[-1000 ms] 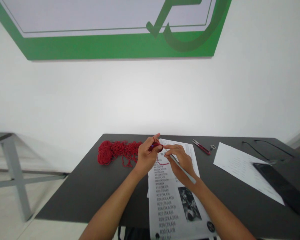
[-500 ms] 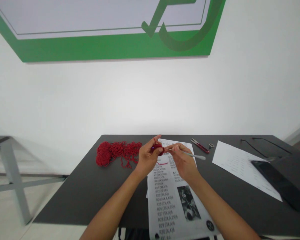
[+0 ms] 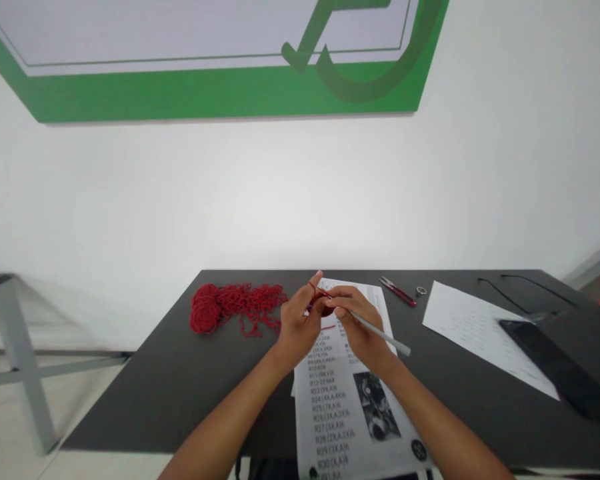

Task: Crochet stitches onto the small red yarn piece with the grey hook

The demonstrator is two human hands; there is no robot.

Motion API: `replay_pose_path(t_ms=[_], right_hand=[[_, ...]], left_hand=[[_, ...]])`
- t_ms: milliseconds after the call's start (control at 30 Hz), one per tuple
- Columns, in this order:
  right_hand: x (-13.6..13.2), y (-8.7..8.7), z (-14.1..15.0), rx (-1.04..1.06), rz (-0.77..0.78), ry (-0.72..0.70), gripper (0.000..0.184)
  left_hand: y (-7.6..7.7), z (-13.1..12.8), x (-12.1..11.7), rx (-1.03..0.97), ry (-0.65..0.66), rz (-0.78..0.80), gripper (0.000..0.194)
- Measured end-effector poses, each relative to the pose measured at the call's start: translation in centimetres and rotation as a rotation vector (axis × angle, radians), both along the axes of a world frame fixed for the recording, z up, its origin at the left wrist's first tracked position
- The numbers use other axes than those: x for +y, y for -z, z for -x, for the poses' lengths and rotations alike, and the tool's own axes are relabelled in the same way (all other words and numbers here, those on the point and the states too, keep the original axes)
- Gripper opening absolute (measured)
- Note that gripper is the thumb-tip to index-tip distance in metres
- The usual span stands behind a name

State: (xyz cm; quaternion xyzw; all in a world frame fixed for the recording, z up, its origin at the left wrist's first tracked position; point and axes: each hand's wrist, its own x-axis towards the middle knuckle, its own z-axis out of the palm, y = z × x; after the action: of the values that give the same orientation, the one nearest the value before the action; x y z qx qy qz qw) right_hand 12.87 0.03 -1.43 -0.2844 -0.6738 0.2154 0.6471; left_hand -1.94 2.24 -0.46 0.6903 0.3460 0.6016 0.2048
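Between thumb and fingers, my left hand (image 3: 300, 319) pinches a small piece of red crochet work (image 3: 325, 307), with its index finger raised and red yarn looped over it. My right hand (image 3: 357, 321) is closed on a crochet hook (image 3: 380, 333) with a grey handle, which slants down to the right; its tip meets the red piece. Fingers partly hide the piece and the hook's tip. A short red yarn end hangs below the work. To the left on the table lies a ball of red yarn (image 3: 206, 309) with a loose tangle of strands (image 3: 253, 301).
Under my hands lies a printed pattern sheet (image 3: 330, 407). On the right are red-handled thread snips (image 3: 399, 292), a small ring (image 3: 421, 291), another paper (image 3: 480, 327), eyeglasses (image 3: 505, 297) and a black phone (image 3: 540, 353). All rest on a dark table (image 3: 180, 400) against a white wall.
The hook's handle has swung downward, and my right hand has come closer to my left at the red piece. Yarn between the hands now lies nearer the hook.
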Motion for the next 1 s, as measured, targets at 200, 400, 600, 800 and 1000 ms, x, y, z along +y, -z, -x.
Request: replay_pose_path(t_ms=[200, 400, 600, 800, 1000], right_hand=[[0.3, -0.3, -0.6, 0.066, 0.043, -0.063, 0.021], [0.2, 0.2, -0.1, -0.086, 0.015, 0.186, 0.02], [-0.1, 0.6, 0.5, -0.09, 0.011, 0.3, 0.018], [0.1, -0.1, -0.3, 0.025, -0.004, -0.044, 0.016], [0.7, -0.2, -1.3, 0.094, 0.097, -0.231, 0.007]], left_hand=[[-0.1, -0.1, -0.4, -0.065, 0.047, 0.073, 0.045], [1.0, -0.3, -0.4, -0.002, 0.01, 0.028, 0.035], [0.6, -0.7, -0.5, -0.518, 0.416, 0.498, 0.051], [0.0, 0.1, 0.1, -0.548, 0.519, 0.419, 0.055], [-0.1, 0.9, 0.2, -0.393, 0.627, 0.313, 0.073]])
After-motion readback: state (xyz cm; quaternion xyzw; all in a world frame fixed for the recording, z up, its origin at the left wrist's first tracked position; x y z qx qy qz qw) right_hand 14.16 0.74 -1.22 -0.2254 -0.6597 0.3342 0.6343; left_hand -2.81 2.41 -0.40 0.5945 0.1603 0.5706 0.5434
